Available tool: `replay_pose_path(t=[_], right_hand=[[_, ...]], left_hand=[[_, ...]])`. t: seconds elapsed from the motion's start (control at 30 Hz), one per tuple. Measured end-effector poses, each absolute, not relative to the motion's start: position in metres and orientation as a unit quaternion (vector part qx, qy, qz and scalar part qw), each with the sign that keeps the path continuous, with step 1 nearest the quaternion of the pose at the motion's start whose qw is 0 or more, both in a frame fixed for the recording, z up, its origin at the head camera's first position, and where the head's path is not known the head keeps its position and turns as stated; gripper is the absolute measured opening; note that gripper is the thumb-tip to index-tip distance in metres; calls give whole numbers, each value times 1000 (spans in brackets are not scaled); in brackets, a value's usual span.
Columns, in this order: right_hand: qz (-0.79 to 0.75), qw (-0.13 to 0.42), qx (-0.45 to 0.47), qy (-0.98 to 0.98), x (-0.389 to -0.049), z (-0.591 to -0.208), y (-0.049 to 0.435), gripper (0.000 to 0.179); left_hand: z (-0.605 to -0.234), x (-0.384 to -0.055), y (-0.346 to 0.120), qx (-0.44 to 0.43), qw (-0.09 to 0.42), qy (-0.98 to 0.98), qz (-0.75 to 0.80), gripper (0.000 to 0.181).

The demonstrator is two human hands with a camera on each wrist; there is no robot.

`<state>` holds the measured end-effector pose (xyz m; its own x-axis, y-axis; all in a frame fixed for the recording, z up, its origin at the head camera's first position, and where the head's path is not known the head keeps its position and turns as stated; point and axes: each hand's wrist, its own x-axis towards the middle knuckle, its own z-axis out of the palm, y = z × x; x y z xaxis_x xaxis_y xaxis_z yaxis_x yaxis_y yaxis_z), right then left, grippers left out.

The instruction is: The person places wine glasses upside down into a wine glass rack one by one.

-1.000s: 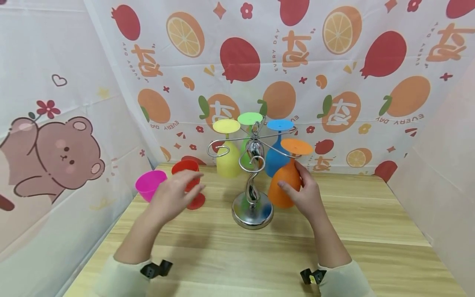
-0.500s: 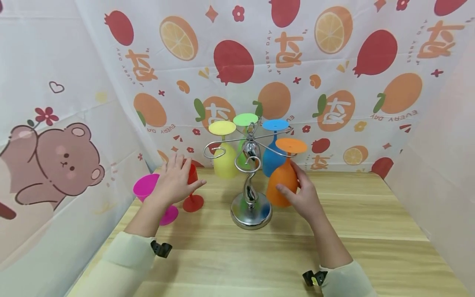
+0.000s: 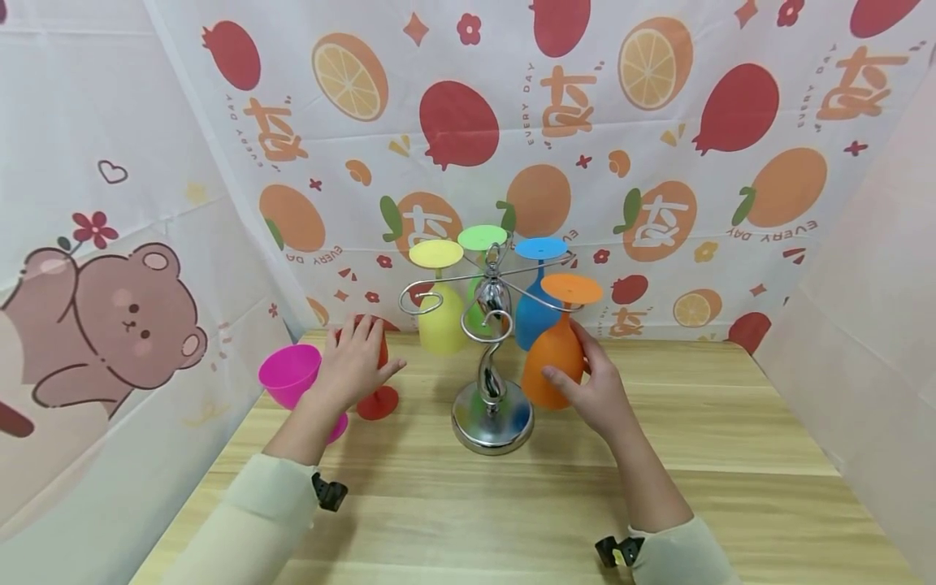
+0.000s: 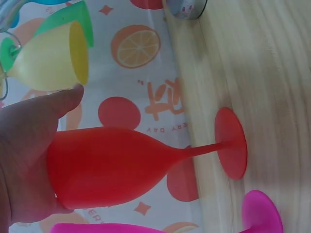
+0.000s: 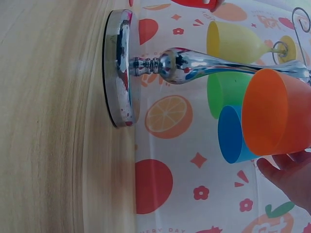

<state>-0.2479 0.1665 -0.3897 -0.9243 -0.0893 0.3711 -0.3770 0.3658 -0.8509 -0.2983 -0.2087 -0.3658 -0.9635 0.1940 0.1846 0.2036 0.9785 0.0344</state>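
Observation:
My left hand [image 3: 356, 361] is over the mouth of an upright red goblet [image 4: 112, 162] on the table. Its fingers lie along the bowl's far side, and its thumb points away, apart from the cup. My right hand [image 3: 595, 386] grips the bowl of an orange goblet [image 3: 557, 361], thumb in front and fingers behind. That goblet hangs upside down by its foot from a wire arm of the chrome rack [image 3: 491, 418]. Yellow [image 3: 442, 317], green [image 5: 228, 94] and blue [image 3: 536, 313] goblets also hang inverted on the rack.
A magenta goblet [image 3: 290, 375] stands upright at the table's left edge, partly behind my left forearm. The wooden table [image 3: 695, 455] meets a fruit-print cloth [image 3: 468, 49] at the back, and cloth walls rise on both sides. One front rack loop [image 3: 486, 325] bears no goblet.
My left hand has moved over the red goblet, its fingers reaching down along the bowl. My right hand stays on the orange goblet. The view has shifted slightly.

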Motion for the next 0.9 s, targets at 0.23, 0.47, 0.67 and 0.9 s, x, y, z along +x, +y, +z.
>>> replay_pose_path(t=[0.23, 0.47, 0.67, 0.9], right_hand=[[544, 133, 143, -816, -248, -390, 165, 78], [545, 128, 139, -817, -248, -389, 164, 78], [544, 129, 138, -817, -249, -390, 164, 78], [550, 130, 139, -813, -249, -390, 165, 77]], left_hand=[[-363, -307, -214, -93, 102, -989, -48, 86], [-366, -314, -218, -81, 77, -993, -39, 87], [-370, -315, -217, -88, 91, -992, -27, 81], [-371, -315, -212, -103, 112, -988, -18, 73]])
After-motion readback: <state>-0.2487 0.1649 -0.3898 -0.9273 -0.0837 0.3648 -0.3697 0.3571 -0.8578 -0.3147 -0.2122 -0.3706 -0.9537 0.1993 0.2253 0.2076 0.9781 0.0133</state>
